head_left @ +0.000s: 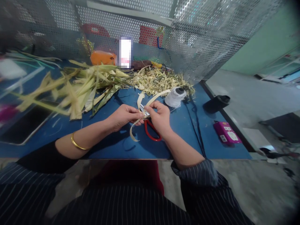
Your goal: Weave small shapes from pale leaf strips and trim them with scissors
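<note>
Pale, dry-looking husk strips (pixel 159 95) meet between my two hands, above the blue worktop (pixel 220 151). My left hand (pixel 125 116) is pinching them near the meeting place, thumb against fingers, and one narrow end hangs below in a curl. My right hand (pixel 160 117) is pinching too, thumb and forefinger pressed together where a strip bends up toward the white thread cone (pixel 174 98). Just beneath my fingers are the red-handled scissors (pixel 154 139); whether they lie on the worktop or hang from a finger, I cannot tell. Farther back lie the loose corn husks (pixel 100 78) on the left, and beside them a heap of shredded husk (pixel 152 80).

In my judgement, the step in hand is to arrange the strips with the fingers, maybe folding or crossing them. The next move then calls for one firm pinch at the meeting place, so that the other hand becomes free to guide the long end. Such strips are probably springy, so a loose pinch could let them slip apart.
</note>
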`<act>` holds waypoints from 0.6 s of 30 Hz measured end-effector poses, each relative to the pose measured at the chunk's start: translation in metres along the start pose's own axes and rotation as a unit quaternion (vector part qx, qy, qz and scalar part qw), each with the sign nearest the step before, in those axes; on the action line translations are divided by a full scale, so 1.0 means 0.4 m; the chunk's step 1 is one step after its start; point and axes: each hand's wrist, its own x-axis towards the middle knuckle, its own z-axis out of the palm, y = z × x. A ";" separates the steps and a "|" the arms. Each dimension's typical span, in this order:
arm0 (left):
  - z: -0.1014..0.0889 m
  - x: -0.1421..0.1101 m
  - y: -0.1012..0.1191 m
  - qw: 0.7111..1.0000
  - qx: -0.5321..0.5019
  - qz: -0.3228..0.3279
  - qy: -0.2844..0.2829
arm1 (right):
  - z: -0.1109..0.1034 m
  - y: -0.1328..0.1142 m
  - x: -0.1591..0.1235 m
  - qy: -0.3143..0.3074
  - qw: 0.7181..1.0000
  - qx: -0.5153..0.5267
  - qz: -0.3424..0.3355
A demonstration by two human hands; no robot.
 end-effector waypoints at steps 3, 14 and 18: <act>0.002 0.000 -0.001 1.000 -0.013 -0.011 0.008 | -0.002 0.001 0.002 -0.011 1.000 -0.007 -0.002; -0.027 0.011 0.000 0.993 -0.097 -0.014 0.059 | -0.072 -0.012 0.032 -0.218 0.969 -0.090 -0.073; -0.023 0.012 -0.007 0.994 -0.081 -0.002 0.067 | -0.060 -0.008 0.024 -0.202 0.950 -0.191 -0.141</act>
